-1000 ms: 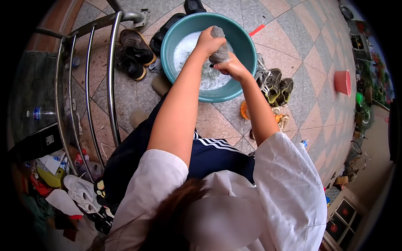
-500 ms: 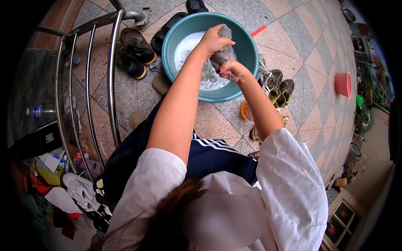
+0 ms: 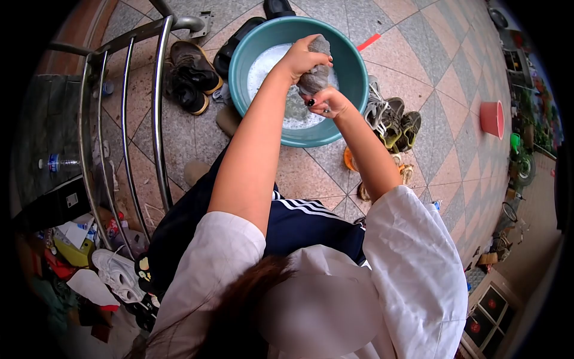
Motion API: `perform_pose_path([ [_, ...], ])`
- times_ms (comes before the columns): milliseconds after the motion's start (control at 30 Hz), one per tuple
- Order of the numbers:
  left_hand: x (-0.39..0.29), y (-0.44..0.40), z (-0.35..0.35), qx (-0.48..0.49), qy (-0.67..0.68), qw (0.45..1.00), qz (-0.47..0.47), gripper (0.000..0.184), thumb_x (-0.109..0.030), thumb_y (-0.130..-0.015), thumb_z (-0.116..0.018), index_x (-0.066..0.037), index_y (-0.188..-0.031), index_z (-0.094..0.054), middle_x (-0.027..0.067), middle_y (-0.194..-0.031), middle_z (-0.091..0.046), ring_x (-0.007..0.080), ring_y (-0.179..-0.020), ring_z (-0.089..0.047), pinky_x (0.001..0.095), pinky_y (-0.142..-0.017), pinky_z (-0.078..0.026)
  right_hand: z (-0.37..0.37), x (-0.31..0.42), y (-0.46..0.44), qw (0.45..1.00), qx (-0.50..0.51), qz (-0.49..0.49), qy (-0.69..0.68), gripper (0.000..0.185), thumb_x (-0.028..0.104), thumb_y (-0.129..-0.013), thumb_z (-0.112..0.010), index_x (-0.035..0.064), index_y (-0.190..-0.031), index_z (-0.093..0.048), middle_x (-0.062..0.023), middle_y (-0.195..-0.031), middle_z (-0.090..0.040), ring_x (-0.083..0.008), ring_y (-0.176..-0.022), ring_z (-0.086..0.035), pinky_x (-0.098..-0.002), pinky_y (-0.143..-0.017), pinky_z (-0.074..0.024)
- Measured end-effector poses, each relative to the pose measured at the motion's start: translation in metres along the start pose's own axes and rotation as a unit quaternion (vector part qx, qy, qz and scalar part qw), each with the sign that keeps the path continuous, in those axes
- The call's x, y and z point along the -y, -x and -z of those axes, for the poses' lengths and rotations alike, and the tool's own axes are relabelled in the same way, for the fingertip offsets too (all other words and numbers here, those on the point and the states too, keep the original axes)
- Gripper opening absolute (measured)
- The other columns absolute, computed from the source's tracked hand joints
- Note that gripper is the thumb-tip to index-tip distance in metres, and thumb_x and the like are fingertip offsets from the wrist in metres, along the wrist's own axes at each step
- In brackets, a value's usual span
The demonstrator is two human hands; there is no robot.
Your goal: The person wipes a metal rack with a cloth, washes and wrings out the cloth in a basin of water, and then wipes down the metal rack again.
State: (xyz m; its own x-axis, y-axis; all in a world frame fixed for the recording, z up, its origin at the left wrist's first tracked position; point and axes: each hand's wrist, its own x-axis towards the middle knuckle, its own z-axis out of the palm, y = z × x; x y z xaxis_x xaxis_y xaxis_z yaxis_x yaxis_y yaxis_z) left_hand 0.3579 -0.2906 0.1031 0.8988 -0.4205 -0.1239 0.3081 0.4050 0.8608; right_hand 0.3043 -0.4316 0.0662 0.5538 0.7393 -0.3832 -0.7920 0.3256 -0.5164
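A teal basin (image 3: 237, 90) stands on the tiled floor with sudsy water (image 3: 266, 67) inside. Above the water I hold a bunched grey cloth (image 3: 315, 81), which looks wet; its exact kind I cannot make out. My left hand (image 3: 302, 60) is wrapped round the upper part of the cloth. Just below, my right hand (image 3: 326, 103) grips its lower end, fingers curled in and dark nails showing. The palms and part of the cloth are hidden.
Dark shoes (image 3: 194, 75) and black slippers (image 3: 239, 42) lie left of the basin, beside a metal railing (image 3: 161, 113). Sneakers (image 3: 394, 122) stand on its right, near an orange object (image 3: 350, 159). A red bucket (image 3: 491, 119) is farther right.
Both hands stay closed on the grey cloth over the basin. The cloth and fingers have shifted only slightly; the rest of the scene looks the same.
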Motion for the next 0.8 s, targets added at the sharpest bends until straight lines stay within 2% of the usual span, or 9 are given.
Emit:
perform_pose_path([
  [100, 0.011, -0.002, 0.002, -0.015, 0.012, 1.000, 0.013, 0.025, 0.004, -0.063, -0.057, -0.001, -0.087, -0.051, 0.0074, -0.076, -0.057, 0.0157, -0.070, -0.059, 0.0297, -0.064, -0.049, 0.015, -0.010, -0.005, 0.998, 0.047, -0.001, -0.031, 0.030, -0.004, -0.060, -0.055, 0.0002, -0.088, -0.045, -0.0072, -0.072, -0.049, -0.0052, -0.036, -0.032, -0.0202, -0.034, -0.0231],
  [200, 0.020, -0.005, 0.007, -0.011, -0.066, 0.997, 0.025, 0.064, -0.006, -0.060, -0.063, 0.008, -0.119, -0.042, 0.0160, -0.091, -0.060, 0.0239, -0.084, -0.060, 0.0322, -0.074, -0.047, 0.023, -0.022, -0.008, 0.995, 0.065, -0.008, -0.080, 0.030, -0.004, -0.061, -0.057, 0.0009, -0.088, -0.045, -0.0062, -0.072, -0.048, -0.0051, -0.037, -0.033, -0.0193, -0.036, -0.0253],
  [300, 0.032, -0.004, -0.018, -0.122, -0.401, 0.904, -0.079, 0.056, -0.011, -0.061, -0.061, 0.002, -0.113, -0.049, 0.0174, -0.097, -0.060, 0.0293, -0.090, -0.059, 0.0344, -0.077, -0.046, 0.035, -0.038, -0.009, 0.994, 0.054, 0.046, -0.089, 0.022, 0.000, -0.063, -0.057, 0.0026, -0.082, -0.047, -0.0026, -0.064, -0.047, -0.0064, -0.040, -0.036, -0.0210, -0.037, -0.0272],
  [333, 0.026, -0.001, -0.029, -0.100, -0.437, 0.894, -0.030, 0.042, -0.013, -0.061, -0.057, -0.004, -0.102, -0.056, 0.0169, -0.100, -0.058, 0.0333, -0.093, -0.055, 0.0375, -0.077, -0.046, 0.044, -0.048, -0.011, 0.991, 0.048, 0.077, -0.102, 0.020, 0.002, -0.063, -0.057, 0.0032, -0.081, -0.048, -0.0017, -0.063, -0.046, -0.0068, -0.041, -0.037, -0.0215, -0.037, -0.0275],
  [367, 0.018, 0.002, -0.038, -0.066, -0.487, 0.871, 0.002, 0.055, -0.015, -0.061, -0.059, -0.001, -0.113, -0.051, 0.0180, -0.106, -0.057, 0.0313, -0.098, -0.055, 0.0348, -0.081, -0.045, 0.054, -0.058, -0.014, 0.987, 0.042, 0.106, -0.116, 0.018, 0.003, -0.064, -0.056, 0.0037, -0.080, -0.049, -0.0008, -0.061, -0.046, -0.0072, -0.042, -0.038, -0.0221, -0.037, -0.0278],
  [400, 0.023, 0.001, -0.043, -0.067, -0.504, 0.861, -0.013, 0.049, -0.015, -0.061, -0.059, -0.003, -0.109, -0.053, 0.0166, -0.104, -0.057, 0.0321, -0.096, -0.055, 0.0365, -0.079, -0.045, 0.063, -0.066, -0.017, 0.963, 0.154, 0.122, -0.183, 0.036, 0.002, -0.066, -0.058, 0.0005, -0.101, -0.051, -0.0070, -0.072, -0.054, -0.0101, -0.050, -0.048, -0.0222, -0.046, -0.0408],
  [567, 0.041, 0.005, -0.051, -0.092, -0.530, 0.841, -0.056, 0.040, -0.014, -0.061, -0.061, -0.005, -0.098, -0.053, 0.0138, -0.097, -0.057, 0.0328, -0.090, -0.055, 0.0405, -0.074, -0.046, 0.058, -0.076, -0.020, 0.967, 0.036, 0.204, -0.151, 0.053, 0.008, -0.073, -0.062, 0.0021, -0.121, -0.039, -0.0105, -0.098, -0.057, -0.0198, -0.083, -0.059, -0.0356, -0.073, -0.0494],
  [733, 0.042, -0.001, -0.034, -0.170, -0.454, 0.873, -0.054, 0.049, -0.019, -0.061, -0.065, -0.008, -0.106, -0.049, 0.0147, -0.101, -0.056, 0.0324, -0.090, -0.056, 0.0380, -0.077, -0.046, 0.019, -0.066, -0.009, 0.956, -0.229, 0.182, -0.032, 0.044, -0.002, -0.073, -0.055, 0.0050, -0.115, -0.043, -0.0093, -0.104, -0.053, -0.0174, -0.092, -0.055, -0.0328, -0.070, -0.0493],
  [800, 0.035, -0.001, -0.026, -0.186, -0.361, 0.914, -0.008, 0.054, -0.022, -0.060, -0.067, -0.009, -0.109, -0.048, 0.0166, -0.105, -0.055, 0.0310, -0.094, -0.056, 0.0363, -0.080, -0.045, 0.014, -0.065, 0.001, 0.941, -0.245, 0.234, -0.010, 0.042, 0.000, -0.074, -0.056, 0.0049, -0.114, -0.044, -0.0091, -0.105, -0.053, -0.0178, -0.091, -0.055, -0.0323, -0.069, -0.0495],
])
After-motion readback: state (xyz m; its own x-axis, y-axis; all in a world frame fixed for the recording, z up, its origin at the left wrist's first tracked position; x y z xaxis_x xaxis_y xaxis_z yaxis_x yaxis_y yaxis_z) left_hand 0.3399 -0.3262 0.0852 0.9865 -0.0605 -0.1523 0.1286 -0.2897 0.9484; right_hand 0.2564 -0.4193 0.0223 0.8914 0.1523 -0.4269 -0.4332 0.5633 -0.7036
